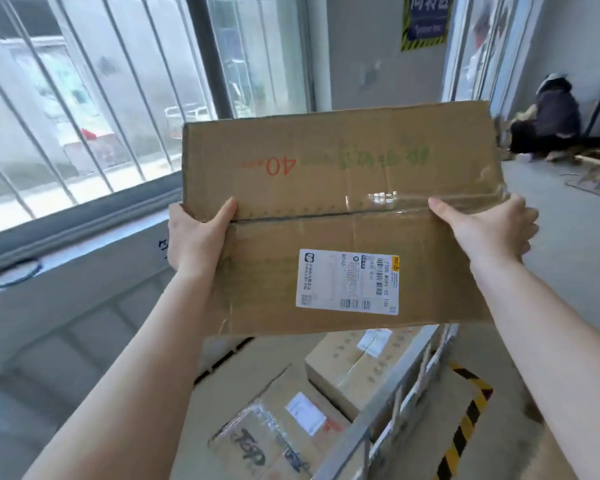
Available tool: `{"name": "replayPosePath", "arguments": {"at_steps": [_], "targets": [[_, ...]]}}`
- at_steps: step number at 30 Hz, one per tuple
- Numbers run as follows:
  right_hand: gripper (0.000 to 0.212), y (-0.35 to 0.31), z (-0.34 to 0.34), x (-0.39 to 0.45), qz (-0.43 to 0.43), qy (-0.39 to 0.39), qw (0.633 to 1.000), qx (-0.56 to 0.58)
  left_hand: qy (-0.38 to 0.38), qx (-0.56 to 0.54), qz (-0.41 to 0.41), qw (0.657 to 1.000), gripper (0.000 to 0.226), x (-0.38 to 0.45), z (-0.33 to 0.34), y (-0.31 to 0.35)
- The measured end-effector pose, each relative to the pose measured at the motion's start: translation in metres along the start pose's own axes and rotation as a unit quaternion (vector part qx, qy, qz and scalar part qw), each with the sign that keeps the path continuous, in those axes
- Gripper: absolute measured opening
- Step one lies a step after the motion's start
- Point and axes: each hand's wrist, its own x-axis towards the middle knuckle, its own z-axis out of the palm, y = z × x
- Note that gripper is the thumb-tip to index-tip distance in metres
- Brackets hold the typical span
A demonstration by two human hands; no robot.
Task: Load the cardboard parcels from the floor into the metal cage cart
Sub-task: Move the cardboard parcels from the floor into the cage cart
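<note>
I hold a large flat cardboard parcel up at chest height, its taped top with a white shipping label and a red "40" facing me. My left hand grips its left edge, thumb on top. My right hand grips the right edge, thumb on the tape. Below the parcel is the metal cage cart, its grey rail running diagonally. Several cardboard parcels lie inside it, one with a white label and black lettering.
A barred window and grey wall fill the left. Black-and-yellow hazard tape marks the floor right of the cart. A person crouches at the far right near wooden pieces on the floor.
</note>
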Motion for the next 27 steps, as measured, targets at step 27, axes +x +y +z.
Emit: {"name": "replayPosePath", "arguments": {"at_steps": [27], "targets": [[0.105, 0.12, 0.521, 0.199, -0.123, -0.336, 0.905, -0.228, 0.135, 0.073, -0.364, 0.919, 0.074, 0.168, 0.267, -0.316]]}}
